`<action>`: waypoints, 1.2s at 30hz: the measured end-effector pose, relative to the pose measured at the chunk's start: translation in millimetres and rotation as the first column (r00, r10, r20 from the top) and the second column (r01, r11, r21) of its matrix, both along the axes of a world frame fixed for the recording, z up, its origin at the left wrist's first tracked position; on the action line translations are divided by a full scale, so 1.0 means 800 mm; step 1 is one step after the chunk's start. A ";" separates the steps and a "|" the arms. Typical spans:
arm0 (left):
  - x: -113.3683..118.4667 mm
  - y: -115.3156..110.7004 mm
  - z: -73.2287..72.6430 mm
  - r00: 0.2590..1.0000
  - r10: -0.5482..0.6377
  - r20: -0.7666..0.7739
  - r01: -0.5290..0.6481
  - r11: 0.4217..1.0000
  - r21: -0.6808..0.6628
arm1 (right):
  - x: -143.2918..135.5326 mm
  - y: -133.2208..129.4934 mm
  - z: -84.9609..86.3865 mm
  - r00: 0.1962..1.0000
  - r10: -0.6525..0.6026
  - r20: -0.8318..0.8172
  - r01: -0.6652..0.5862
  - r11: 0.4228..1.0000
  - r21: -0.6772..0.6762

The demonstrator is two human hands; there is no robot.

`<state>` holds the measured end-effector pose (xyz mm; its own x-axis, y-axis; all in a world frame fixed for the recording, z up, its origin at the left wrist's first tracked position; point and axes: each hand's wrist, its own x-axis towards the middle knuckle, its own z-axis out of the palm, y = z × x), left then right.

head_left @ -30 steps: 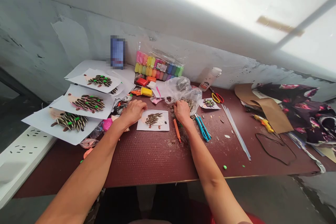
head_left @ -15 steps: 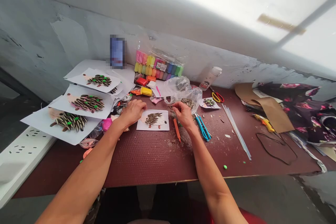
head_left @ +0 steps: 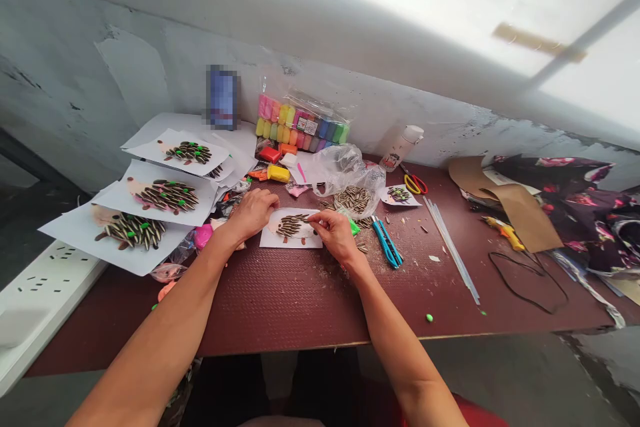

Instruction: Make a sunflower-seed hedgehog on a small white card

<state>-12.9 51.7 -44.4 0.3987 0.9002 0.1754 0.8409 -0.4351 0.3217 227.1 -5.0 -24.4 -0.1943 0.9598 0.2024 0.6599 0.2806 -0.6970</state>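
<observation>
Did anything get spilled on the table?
Yes! Striped seeds lie loose outside the clear bag, crumbs litter the table beside the blue cutter, and a green blob sits alone near the front edge, like a stray leftover.

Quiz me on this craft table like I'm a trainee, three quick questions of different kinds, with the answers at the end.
1. Multiple choice: what is the main colour of the box cutter?
A) orange
B) turquoise blue
C) purple

2. True or false: fingers of the right hand reach over the hedgehog card.

3. Fill in the blank: on the stacked hedgehog pictures, the small dabs among the sunflower seeds are ____ in colour.

Key: 1 B; 2 true; 3 green
</observation>
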 end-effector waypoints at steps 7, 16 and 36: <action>-0.002 0.002 -0.005 0.999 -0.011 0.033 0.011 1.000 0.008 | -0.009 0.000 0.001 0.975 0.004 0.222 -0.020 0.997 0.070; -0.001 0.000 -0.001 1.000 -0.001 0.001 0.001 1.000 -0.003 | -0.015 -0.002 0.005 0.929 0.016 0.370 -0.048 0.996 0.079; -0.002 0.001 -0.005 1.000 -0.009 0.026 0.009 1.000 0.001 | -0.021 0.001 0.001 0.856 0.021 0.517 -0.073 0.994 0.081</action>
